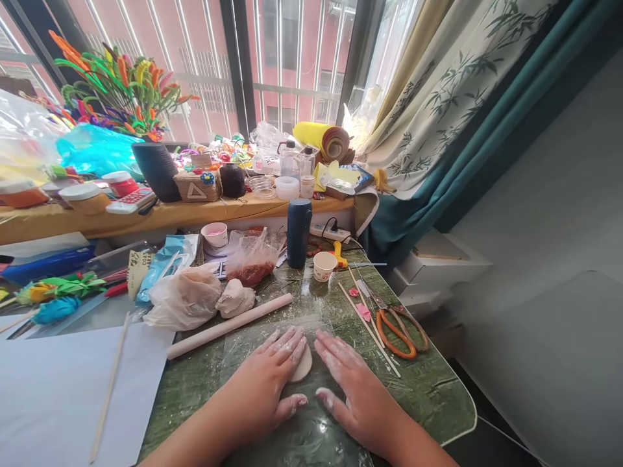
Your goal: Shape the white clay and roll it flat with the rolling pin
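Note:
A flat, pale disc of clay or dough lies on a clear plastic sheet on the green tabletop. My left hand rests flat over the disc's left part, fingers stretched forward and thumb apart; the covered part is hidden. Just right of the disc, my right hand lies palm down with its fingers extended, not touching the disc as far as I can see. White powder coats the fingers of both hands. Beyond them a pale rolling pin lies at a slant, beside a lump of the pale material.
Orange-handled scissors and thin wooden sticks lie at the right. A paper cup, dark blue bottle and plastic bag stand farther back. White paper covers the left side. The table's edge curves at right.

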`<act>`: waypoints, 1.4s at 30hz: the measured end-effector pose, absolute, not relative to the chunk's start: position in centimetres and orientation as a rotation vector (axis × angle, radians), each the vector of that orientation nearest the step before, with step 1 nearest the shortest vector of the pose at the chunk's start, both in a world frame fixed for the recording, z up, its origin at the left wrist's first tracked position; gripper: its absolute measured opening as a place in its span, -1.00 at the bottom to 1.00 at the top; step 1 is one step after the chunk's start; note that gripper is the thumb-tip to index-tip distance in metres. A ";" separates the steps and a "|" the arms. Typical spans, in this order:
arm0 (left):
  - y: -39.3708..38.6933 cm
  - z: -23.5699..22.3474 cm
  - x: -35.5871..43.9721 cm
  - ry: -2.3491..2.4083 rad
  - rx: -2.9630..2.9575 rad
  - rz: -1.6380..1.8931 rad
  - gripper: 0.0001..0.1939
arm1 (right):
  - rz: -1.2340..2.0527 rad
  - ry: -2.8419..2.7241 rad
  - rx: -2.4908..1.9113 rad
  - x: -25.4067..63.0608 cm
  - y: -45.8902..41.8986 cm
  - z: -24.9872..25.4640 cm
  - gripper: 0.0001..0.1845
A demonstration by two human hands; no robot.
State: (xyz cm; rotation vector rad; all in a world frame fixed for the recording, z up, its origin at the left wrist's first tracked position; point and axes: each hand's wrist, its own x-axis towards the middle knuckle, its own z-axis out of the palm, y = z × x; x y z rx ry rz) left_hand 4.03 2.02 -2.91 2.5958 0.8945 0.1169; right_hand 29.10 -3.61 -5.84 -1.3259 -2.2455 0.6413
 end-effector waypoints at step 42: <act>4.9 -3.4 12.8 1.052 2.727 0.152 -0.26 | 0.746 -1.607 -1.398 30.4 -3.1 -7.0 -0.46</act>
